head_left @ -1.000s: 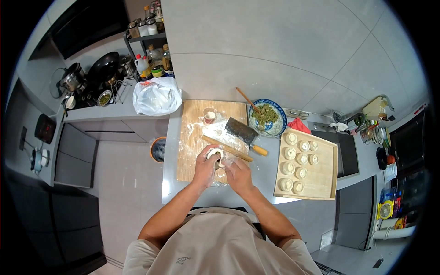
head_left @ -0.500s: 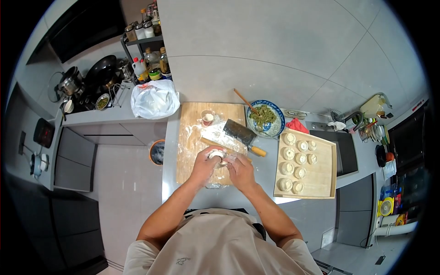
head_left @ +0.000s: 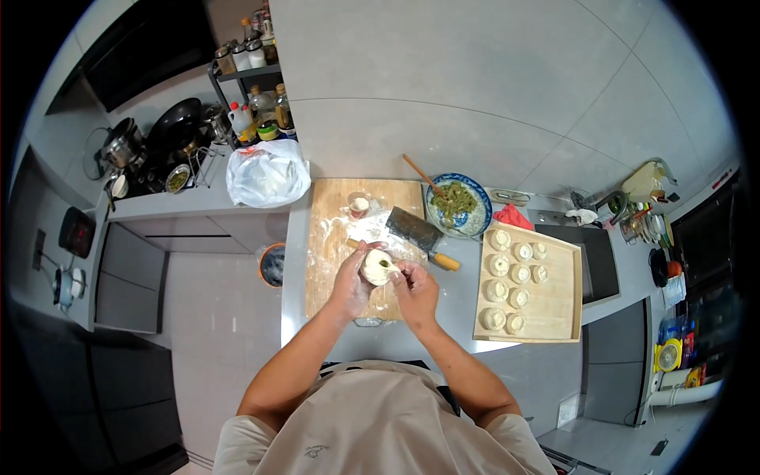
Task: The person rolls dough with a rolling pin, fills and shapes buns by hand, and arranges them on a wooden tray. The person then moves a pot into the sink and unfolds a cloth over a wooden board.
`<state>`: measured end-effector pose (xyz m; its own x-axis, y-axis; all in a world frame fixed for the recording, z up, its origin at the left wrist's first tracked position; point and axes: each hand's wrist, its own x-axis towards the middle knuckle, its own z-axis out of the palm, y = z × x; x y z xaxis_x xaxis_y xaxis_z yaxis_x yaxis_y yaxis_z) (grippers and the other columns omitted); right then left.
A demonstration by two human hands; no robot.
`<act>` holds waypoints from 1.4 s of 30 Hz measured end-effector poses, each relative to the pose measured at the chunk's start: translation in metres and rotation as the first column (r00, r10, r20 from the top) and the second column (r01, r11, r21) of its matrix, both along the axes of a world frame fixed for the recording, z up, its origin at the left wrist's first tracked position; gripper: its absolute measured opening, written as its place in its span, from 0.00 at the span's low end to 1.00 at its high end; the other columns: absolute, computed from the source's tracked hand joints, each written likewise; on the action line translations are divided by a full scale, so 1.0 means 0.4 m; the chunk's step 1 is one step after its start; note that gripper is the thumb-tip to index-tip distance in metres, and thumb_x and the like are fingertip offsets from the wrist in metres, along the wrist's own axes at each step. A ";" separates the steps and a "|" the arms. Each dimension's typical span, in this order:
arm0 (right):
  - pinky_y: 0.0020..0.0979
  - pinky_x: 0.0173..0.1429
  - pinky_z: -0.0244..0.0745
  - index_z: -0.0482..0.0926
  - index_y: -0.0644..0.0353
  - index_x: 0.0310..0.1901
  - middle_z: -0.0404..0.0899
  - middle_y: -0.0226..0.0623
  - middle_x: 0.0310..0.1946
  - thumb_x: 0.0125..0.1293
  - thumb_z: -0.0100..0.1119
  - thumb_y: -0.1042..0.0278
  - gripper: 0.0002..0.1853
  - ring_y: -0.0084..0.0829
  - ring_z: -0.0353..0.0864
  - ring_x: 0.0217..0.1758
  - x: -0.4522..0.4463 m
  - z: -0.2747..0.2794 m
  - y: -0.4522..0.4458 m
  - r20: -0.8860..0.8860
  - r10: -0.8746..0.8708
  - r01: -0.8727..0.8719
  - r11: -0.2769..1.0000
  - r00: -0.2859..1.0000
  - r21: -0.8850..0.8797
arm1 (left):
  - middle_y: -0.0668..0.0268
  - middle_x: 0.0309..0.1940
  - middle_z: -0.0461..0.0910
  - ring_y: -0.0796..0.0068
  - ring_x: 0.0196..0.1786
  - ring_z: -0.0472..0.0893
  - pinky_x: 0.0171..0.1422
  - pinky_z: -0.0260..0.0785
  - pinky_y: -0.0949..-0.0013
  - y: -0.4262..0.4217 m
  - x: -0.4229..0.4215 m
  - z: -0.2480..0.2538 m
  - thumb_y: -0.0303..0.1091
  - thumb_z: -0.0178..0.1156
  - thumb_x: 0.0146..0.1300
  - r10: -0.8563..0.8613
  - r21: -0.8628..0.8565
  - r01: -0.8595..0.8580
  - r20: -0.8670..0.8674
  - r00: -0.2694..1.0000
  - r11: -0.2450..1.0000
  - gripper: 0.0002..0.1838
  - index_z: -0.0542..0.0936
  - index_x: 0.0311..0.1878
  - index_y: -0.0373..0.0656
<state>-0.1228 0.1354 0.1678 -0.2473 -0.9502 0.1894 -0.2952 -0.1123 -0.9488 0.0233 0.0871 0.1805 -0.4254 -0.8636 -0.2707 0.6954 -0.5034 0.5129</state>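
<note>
Pleating seems underway: above the board (head_left: 325, 215), the left hand (head_left: 351, 283) cradles the dough bun (head_left: 374, 271), while the right hand (head_left: 416, 291) pinches its edge between fingers. Its gap (head_left: 385, 264) likely calls for closing.

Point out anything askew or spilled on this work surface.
The cleaver looks askew: it lies slanted across the right edge of the cutting board, its handle jutting beyond. Loose flour is strewn over the board in uneven patches. Nothing else stands out.
</note>
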 end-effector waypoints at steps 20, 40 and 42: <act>0.40 0.46 0.81 0.87 0.60 0.48 0.82 0.43 0.42 0.58 0.73 0.82 0.16 0.45 0.83 0.43 -0.062 0.082 -0.025 -0.509 0.089 -0.327 0.856 0.856 -0.399 | 0.63 0.40 0.82 0.71 0.43 0.82 0.50 0.76 0.68 -0.010 -0.027 -0.030 0.36 0.53 0.77 0.120 -0.198 -0.086 0.167 0.979 0.977 0.12 0.81 0.45 0.38; 0.38 0.47 0.81 0.89 0.57 0.48 0.85 0.38 0.44 0.57 0.78 0.74 0.16 0.42 0.84 0.44 -0.050 0.103 -0.032 -0.513 0.060 -0.315 0.848 0.856 -0.426 | 0.64 0.38 0.83 0.66 0.42 0.84 0.46 0.79 0.64 -0.033 -0.028 -0.006 0.36 0.55 0.77 0.174 0.015 -0.174 -0.115 0.978 0.985 0.07 0.79 0.46 0.45; 0.38 0.45 0.80 0.89 0.57 0.46 0.85 0.37 0.43 0.55 0.78 0.74 0.15 0.41 0.83 0.43 -0.050 0.122 -0.036 -0.562 0.032 -0.337 0.827 0.827 -0.450 | 0.65 0.37 0.82 0.67 0.41 0.83 0.44 0.78 0.65 -0.036 -0.028 -0.005 0.37 0.55 0.78 0.156 0.036 -0.152 -0.176 0.972 0.988 0.07 0.79 0.45 0.45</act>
<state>-0.1428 0.1209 0.2166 0.2014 -0.6869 0.6983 -0.6332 -0.6352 -0.4422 0.0120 0.0729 0.1784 -0.3310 -0.9171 -0.2222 0.8442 -0.3931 0.3644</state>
